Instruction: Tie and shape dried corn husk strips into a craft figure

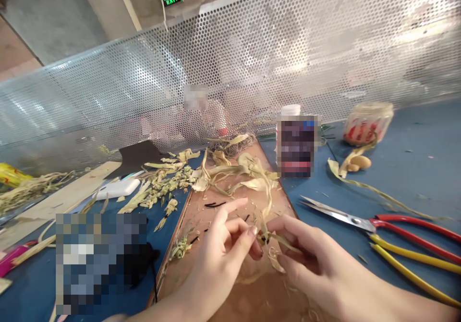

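Note:
Both hands are close together above a brown board. With curled fingers, my right hand grips a pale dried husk strip; a narrow end of it runs between thumb and fingers. My left hand has its index finger stretched out, while the thumb and other fingers close at the strip's lower end. A small dark spot shows there between the fingertips; what it is I cannot make out. Just beyond the hands, a loose heap of dried husks lies across the board.
Red-handled scissors and a yellow-handled tool lie right. Behind stand a white-capped bottle and a glass jar. Dried plant sprigs and a white case are left. A perforated metal screen closes off the back.

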Action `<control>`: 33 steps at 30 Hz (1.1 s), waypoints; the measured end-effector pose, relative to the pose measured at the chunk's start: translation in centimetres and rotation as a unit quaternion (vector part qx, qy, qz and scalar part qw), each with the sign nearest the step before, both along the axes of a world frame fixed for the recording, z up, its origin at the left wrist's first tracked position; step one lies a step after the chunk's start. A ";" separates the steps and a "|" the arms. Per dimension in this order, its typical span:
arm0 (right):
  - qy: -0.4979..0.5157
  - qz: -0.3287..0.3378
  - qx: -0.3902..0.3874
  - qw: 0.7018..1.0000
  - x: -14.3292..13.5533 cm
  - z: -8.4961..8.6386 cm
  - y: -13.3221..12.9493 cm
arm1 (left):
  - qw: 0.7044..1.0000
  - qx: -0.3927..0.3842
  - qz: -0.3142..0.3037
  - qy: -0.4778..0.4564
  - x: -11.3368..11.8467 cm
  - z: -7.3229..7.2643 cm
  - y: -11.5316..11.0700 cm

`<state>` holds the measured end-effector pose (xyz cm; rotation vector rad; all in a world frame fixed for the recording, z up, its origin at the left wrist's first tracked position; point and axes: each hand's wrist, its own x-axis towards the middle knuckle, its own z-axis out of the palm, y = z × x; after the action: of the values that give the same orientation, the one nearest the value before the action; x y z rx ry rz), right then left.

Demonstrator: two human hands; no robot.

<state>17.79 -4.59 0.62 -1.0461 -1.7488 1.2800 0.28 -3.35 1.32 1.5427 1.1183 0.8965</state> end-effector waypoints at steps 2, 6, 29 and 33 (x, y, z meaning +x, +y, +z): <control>0.003 0.014 -0.008 1.000 0.0 -0.1 0.0 | 1.000 -0.018 -0.008 -0.015 0.0 0.1 0.0; 0.000 0.009 -0.008 1.000 -0.2 -0.6 0.1 | 0.997 -0.060 -0.015 -0.044 0.1 0.1 0.2; 0.004 -0.015 -0.023 1.000 0.0 -0.2 0.3 | 0.986 -0.107 -0.062 -0.116 0.0 -0.6 0.7; 0.002 -0.020 -0.008 1.000 0.0 -0.4 0.4 | 0.984 -0.113 -0.063 -0.124 0.0 -0.7 0.8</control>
<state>17.78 -4.15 0.19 -1.0810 -1.7084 1.2725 0.28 -2.56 0.66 1.2625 0.9006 0.8203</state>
